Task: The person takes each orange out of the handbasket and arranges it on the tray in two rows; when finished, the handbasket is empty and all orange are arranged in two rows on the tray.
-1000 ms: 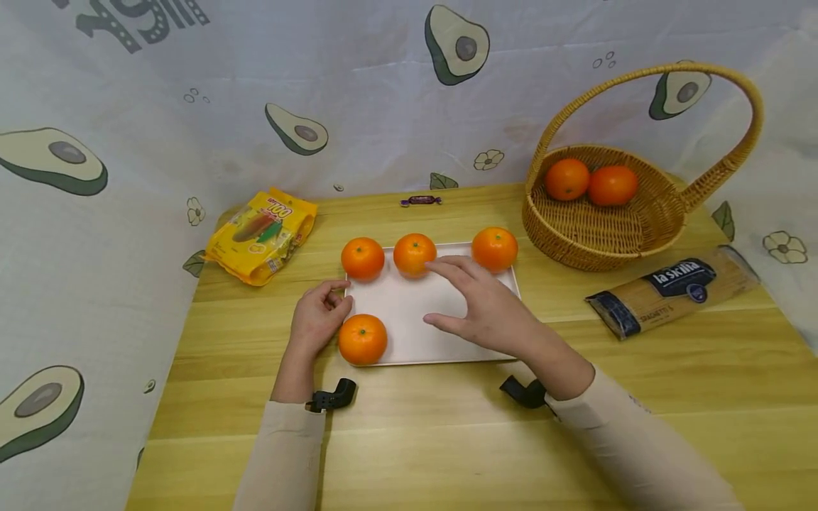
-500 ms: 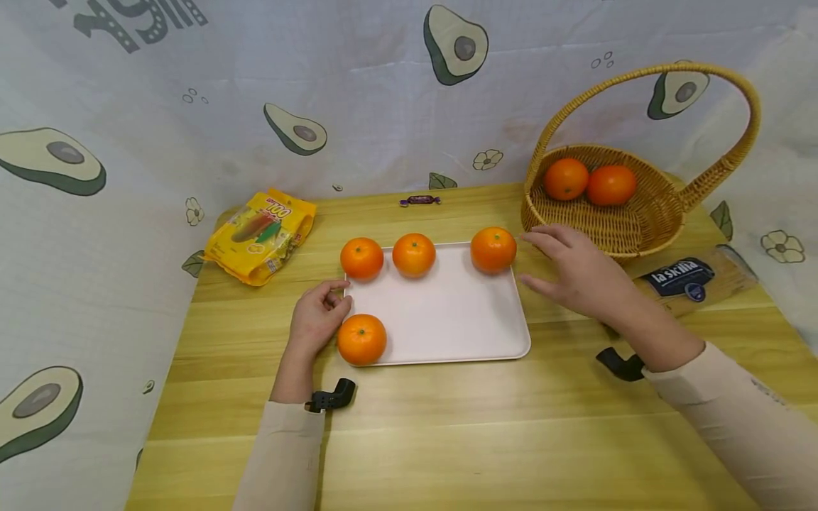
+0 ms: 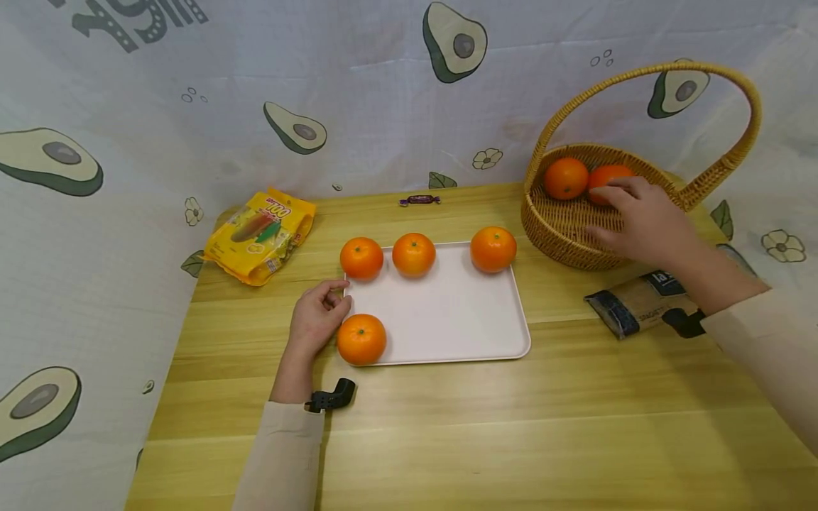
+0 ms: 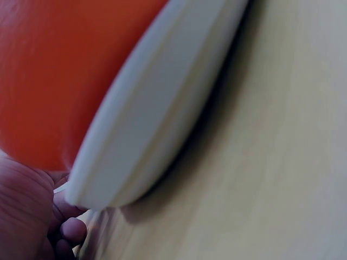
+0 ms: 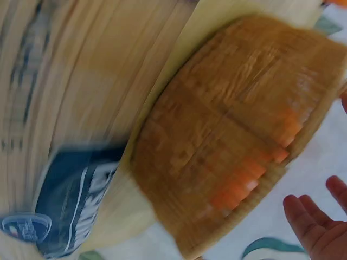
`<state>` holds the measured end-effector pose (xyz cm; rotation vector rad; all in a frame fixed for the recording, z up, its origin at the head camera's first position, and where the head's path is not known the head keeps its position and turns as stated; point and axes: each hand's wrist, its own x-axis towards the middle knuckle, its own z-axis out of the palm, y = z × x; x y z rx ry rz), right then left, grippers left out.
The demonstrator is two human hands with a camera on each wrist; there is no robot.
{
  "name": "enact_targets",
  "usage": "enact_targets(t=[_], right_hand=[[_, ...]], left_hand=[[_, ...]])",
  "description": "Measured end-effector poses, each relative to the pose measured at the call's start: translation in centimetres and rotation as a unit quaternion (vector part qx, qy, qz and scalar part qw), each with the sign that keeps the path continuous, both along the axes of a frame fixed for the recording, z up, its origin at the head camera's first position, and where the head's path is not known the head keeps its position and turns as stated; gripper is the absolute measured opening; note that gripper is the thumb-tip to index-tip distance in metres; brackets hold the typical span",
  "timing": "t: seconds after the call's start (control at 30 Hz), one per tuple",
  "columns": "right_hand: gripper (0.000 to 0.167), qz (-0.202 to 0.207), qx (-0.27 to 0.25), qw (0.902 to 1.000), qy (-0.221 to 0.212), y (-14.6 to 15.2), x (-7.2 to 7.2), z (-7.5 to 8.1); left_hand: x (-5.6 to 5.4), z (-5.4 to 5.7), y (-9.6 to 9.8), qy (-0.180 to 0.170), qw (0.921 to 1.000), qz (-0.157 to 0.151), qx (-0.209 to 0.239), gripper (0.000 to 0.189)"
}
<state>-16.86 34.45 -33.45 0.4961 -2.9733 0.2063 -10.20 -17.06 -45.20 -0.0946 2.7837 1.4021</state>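
Observation:
A shallow white tray point(image 3: 447, 312) lies on the table with an orange at its front left corner point(image 3: 362, 340) and more along its far edge, one point(image 3: 493, 250) at the far right. My left hand point(image 3: 316, 318) holds the tray's left rim with curled fingers. In the left wrist view, fingertips point(image 4: 73, 230) show beside the tray's wall point(image 4: 141, 124). Over the wicker basket point(image 3: 556, 238) my right hand point(image 3: 648, 220) reaches with spread fingers and nothing in them. It partly hides one of two oranges in there; the other orange point(image 3: 566, 178) sits to its left.
A yellow mango-printed bag point(image 3: 262, 234) lies at the back left. A purple-wrapped candy point(image 3: 420, 201) is behind the tray. In front of the basket lies a spaghetti pack point(image 3: 633, 305), partly under my right forearm. The basket's tall handle point(image 3: 652, 69) arches above.
My right hand has moved right, from above the tray past its right edge to over the basket. The left hand, tray and oranges stay put.

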Motion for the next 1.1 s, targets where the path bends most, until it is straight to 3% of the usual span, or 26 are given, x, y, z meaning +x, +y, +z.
enact_targets(t=[0.27, 0.57, 0.87, 1.1], right_hand=[[0.078, -0.069, -0.011, 0.9945, -0.079, 3.0, -3.5, -0.4], [0.092, -0.111, -0.064, 0.9816, -0.141, 5.5, -6.2, -1.7], [0.098, -0.128, -0.072, 0.9765, -0.158, 6.7, -8.0, -2.8], [0.095, -0.128, -0.091, 0.9757, -0.153, 6.4, -8.5, -3.8]], left_hand=[[0.2, -0.3, -0.1, -0.006, 1.0000, 0.003, 0.005, 0.032], [0.3, -0.4, -0.1, 0.000, 0.9999, 0.009, 0.007, 0.031], [0.0, -0.3, 0.0, 0.009, 0.9999, 0.007, 0.007, 0.030], [-0.2, -0.5, 0.1, 0.012, 0.9999, 0.010, 0.000, 0.031]])
